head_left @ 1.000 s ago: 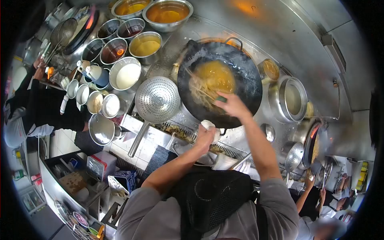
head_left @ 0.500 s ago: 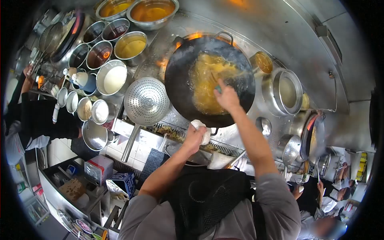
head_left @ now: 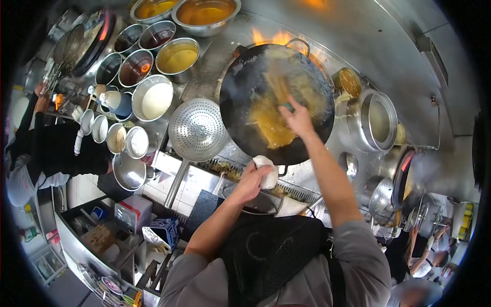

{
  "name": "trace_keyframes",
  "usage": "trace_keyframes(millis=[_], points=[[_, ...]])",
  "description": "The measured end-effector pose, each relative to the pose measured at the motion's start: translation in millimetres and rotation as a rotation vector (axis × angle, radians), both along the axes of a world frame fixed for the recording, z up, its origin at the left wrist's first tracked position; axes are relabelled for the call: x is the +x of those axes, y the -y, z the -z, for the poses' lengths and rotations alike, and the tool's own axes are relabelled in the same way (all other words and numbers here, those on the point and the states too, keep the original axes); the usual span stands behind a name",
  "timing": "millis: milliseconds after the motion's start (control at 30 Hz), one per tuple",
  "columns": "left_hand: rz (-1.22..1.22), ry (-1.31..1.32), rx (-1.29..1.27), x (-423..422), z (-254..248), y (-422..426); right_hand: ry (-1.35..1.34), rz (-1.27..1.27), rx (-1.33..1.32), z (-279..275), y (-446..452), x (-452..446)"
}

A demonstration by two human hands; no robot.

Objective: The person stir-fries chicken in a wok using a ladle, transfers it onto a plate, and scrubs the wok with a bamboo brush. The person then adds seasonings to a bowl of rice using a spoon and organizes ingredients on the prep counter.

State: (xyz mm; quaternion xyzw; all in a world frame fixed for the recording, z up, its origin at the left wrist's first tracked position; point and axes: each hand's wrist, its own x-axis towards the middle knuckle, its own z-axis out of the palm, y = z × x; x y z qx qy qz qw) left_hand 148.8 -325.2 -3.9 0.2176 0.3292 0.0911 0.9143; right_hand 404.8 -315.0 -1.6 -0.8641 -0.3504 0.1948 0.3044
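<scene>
A big black wok (head_left: pixel 238 123) sits over the burner with yellowish liquid (head_left: pixel 273 129) swirling inside and steam above it. My right hand (head_left: pixel 298 121) is closed around a bamboo wok brush (head_left: pixel 279 88), which has a teal band near the grip. Its blurred bristles are in the liquid, toward the wok's far side. At the near rim my left hand (head_left: pixel 249 183) is closed on a folded white cloth (head_left: pixel 266 172). The cloth is just left of the wok's near loop handle (head_left: pixel 283 170); whether it touches the rim is hidden.
Flames (head_left: pixel 279 38) rise behind the wok. A perforated strainer (head_left: pixel 198 129) lies to its left, beside metal bowls of sauces and a bowl of white powder or liquid (head_left: pixel 156 102). Stacked pots (head_left: pixel 378 120) and a ladle (head_left: pixel 349 163) are on the right. Other people work at both sides.
My right hand has swept the brush toward the far side of the wok, and the liquid has spread with it. Flames behind the rim are larger. The whole view has shifted slightly.
</scene>
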Motion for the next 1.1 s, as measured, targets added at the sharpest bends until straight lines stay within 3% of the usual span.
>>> trace_keyframes(millis=[33, 100, 133, 200, 267, 333, 400, 433, 500, 567, 633, 700, 767, 800, 833, 900, 933, 1000, 1100], points=[[-0.002, -0.001, 0.006, 0.5, -2.9, -0.9, -0.413, 0.125, 0.014, -20.6, -16.0, -32.0], [-0.023, -0.019, 0.007, 1.9, -10.5, -1.5, -0.564, 0.059, 0.066, -26.1, -18.8, -66.9], [-0.023, -0.018, 0.010, 2.7, -12.3, -1.1, -0.563, 0.058, 0.069, -32.0, -8.2, -71.2], [-0.069, -0.006, -0.020, 2.5, -15.4, 1.4, -0.578, -0.195, -0.014, -44.1, 21.6, -72.5], [-0.124, 0.006, -0.011, 4.0, -13.9, 8.2, -0.350, -0.489, 0.037, -48.2, 68.7, -54.6], [-0.186, 0.046, -0.006, 5.2, -5.8, 14.2, -0.257, -0.676, -0.167, -82.3, 114.1, -24.5], [-0.174, 0.023, -0.008, 5.7, -15.7, 14.3, -0.394, -0.436, -0.756, -160.0, 117.4, -5.2], [-0.161, 0.004, -0.008, 7.1, -19.2, 13.1, -0.390, -0.443, -0.758, -152.1, 108.3, 1.4], [-0.127, -0.020, -0.016, 9.9, -17.6, 14.6, -0.195, -0.436, -0.492, -123.2, 90.6, 16.9], [-0.088, -0.042, -0.023, 12.6, -15.9, 18.1, -0.195, -0.232, -0.476, -107.9, 46.5, -18.3], [-0.108, -0.040, -0.030, 12.6, -14.5, 16.4, 0.183, -0.277, -0.253, -59.7, 54.0, -43.6], [-0.096, -0.020, -0.011, 11.8, -17.4, 22.6, 0.146, -0.302, -0.118, -37.3, 81.8, -58.5], [-0.183, -0.045, -0.007, 14.5, -17.5, 21.9, 0.108, -0.290, -0.272, -86.1, 96.4, -47.6], [-0.201, -0.064, -0.019, 15.8, -25.9, 20.7, 0.089, -0.431, -0.384, -106.5, 112.0, -31.8], [-0.191, -0.068, -0.025, 14.6, -23.2, 20.5, 0.064, -0.576, -0.499, -115.9, 129.1, -16.5], [-0.108, -0.067, -0.006, 13.6, -16.3, 16.4, 0.180, -0.592, -0.577, -113.0, 125.0, 38.9], [-0.107, -0.069, -0.009, 12.1, -16.4, 15.4, 0.178, -0.592, -0.580, -100.0, 107.1, 47.2], [-0.036, -0.110, -0.001, 13.9, -19.2, 9.8, 0.273, -0.358, -0.445, -71.8, 59.2, 43.6], [-0.040, -0.129, 0.019, 13.7, -5.4, 13.0, 0.199, -0.236, -0.316, -57.8, 35.1, -26.2]])
